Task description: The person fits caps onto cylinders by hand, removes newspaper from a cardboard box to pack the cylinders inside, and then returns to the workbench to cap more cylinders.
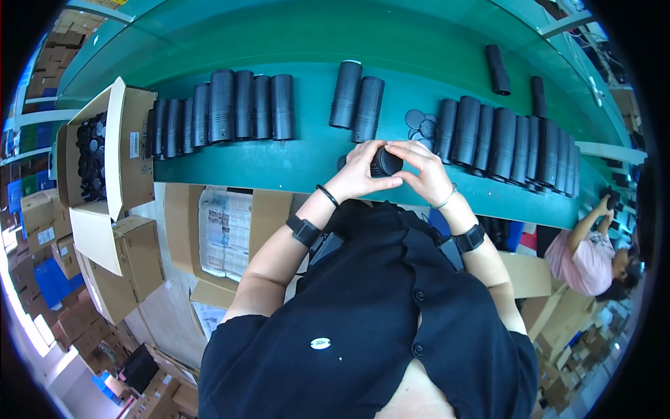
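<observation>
Near the front edge of the bench, a black ribbed cylinder is held end-up between my two hands. My left hand wraps round its left side, thumb underneath. The fingers of my right hand press at its top and right side, and that hand is closed on it too. A small pile of flat black discs lies just beyond my right hand. Two black textured cylinders lie just beyond my left hand. Most of the held cylinder's body is hidden by my fingers.
A row of black cylinders lies on the green bench at left, another row at right. An open carton of black discs stands at the left end. Farther back lies a lone cylinder. Another person works at far right.
</observation>
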{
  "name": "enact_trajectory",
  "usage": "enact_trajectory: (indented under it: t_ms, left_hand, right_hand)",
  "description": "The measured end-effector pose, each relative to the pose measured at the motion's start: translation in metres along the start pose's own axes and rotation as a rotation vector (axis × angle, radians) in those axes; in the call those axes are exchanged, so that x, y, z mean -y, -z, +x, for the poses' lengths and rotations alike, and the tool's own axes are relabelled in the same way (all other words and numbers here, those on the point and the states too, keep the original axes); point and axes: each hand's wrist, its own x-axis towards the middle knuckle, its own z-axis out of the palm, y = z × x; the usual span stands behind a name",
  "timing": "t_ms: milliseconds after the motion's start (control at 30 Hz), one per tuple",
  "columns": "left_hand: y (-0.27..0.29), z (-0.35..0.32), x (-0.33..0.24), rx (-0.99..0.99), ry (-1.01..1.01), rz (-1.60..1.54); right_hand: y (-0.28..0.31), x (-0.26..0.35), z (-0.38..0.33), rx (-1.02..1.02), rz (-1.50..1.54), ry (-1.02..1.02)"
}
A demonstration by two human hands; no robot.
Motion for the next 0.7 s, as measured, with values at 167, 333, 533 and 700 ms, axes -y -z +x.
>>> enact_trajectory:
  t_ms: [167,333,533,700]
  left_hand:
    - [-0.004,0.000,0.012,-0.016,-0.009,-0.022]
    - [-0.004,0.000,0.015,-0.021,-0.036,-0.019]
    - [-0.001,-0.001,0.016,-0.016,-0.020,-0.081]
    - [0.000,-0.001,0.014,-0.032,0.009,-0.099]
  right_hand:
    - [0.000,0.003,0.002,0.021,-0.035,0.025]
    - [0.000,0.007,0.006,0.048,-0.079,0.047]
    - [-0.004,0.008,0.008,0.034,-0.067,0.073]
    - [-0.005,0.013,0.016,0.080,-0.153,0.072]
